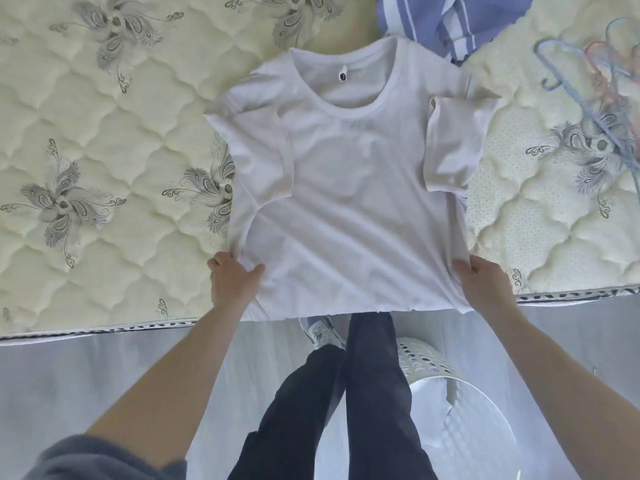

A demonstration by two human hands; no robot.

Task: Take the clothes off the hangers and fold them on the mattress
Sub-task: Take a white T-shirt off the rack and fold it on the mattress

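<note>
T-shirt [346,209], white, lay face up on the mattress [104,150], collar toward the far edge and hem at the near edge, where the hem slightly overhung. Both short sleeves were folded inward over the chest.

The left hand [233,282] gripped the shirt's lower left side just above the hem. Its thumb [256,270] lay on top of the cloth, with the other fingers curled at the cloth's edge and their tips hidden. The right hand [485,285] gripped the lower right side likewise, thumb on top and fingers curled round the edge. The cloth puckered at both grips.

A small dark label [342,76] hung inside the back of the collar. It carried a light mark, too small to read. No other writing was legible.

A blue-and-white striped garment [453,22] lay crumpled at the mattress's far edge, just beyond the collar. Plastic hangers [588,98], blue and pink, lay near the right edge, apart from the shirt. A white perforated basket [450,393] stood on the floor beside the person's dark-trousered legs.
</note>
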